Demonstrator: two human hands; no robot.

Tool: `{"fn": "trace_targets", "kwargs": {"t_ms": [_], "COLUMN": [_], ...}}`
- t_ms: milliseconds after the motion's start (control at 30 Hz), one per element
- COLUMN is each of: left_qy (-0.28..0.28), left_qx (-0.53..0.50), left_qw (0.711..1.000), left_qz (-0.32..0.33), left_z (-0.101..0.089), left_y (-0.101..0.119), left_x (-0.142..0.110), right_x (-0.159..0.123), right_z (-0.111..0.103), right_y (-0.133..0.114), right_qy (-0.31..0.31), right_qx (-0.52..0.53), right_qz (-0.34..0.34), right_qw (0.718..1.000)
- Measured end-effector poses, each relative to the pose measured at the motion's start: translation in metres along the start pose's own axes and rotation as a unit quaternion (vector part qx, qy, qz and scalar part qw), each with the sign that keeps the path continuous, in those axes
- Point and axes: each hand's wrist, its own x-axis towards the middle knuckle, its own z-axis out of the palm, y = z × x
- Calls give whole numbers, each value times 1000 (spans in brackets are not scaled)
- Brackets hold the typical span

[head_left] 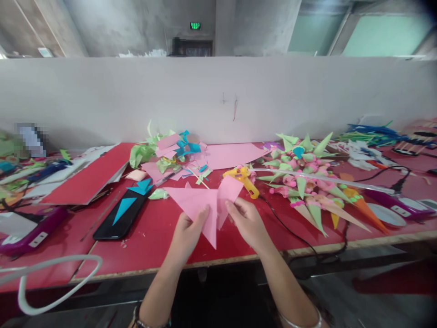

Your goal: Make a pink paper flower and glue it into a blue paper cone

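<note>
Paper (196, 200) pinched in left hand (187, 232) and right hand (248, 224) | glue gun (251, 187) just beyond | phone (134, 215) left, cones (314, 212) right

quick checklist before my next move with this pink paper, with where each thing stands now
1. Folded pink paper in the grip of both left hand and right hand: ok
2. Yellow plastic glue gun set down, out of both hands: ok
3. Glue gun hot: cannot tell
4. Glue gun not touching the pink paper: cannot tell, they overlap in view
5. Flat black phone free of scraps: not ok, blue paper triangle on it
</note>
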Motion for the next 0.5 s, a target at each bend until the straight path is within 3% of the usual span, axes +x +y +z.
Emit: {"fn": "trace_targets", "kwargs": {"t_ms": [100, 267, 400, 500], "left_qy": [-71, -95, -86, -39], "left_qx": [35, 117, 184, 172], "left_qw": [997, 988, 978, 982], "left_qz": [-11, 19, 50, 67], "left_z": [-3, -17, -37, -52], "left_y": [-1, 4, 13, 24], "left_x": [-4, 0, 17, 36], "right_x": [-2, -6, -13, -20], "right_z": [3, 4, -3, -7], "right_y": [2, 7, 14, 19], "right_qy": [-38, -74, -83, -83], "right_qx": [-11, -46, -129, -162], "right_qz": [-6, -15, -27, -30], "right_qw": [999, 996, 988, 983]}}
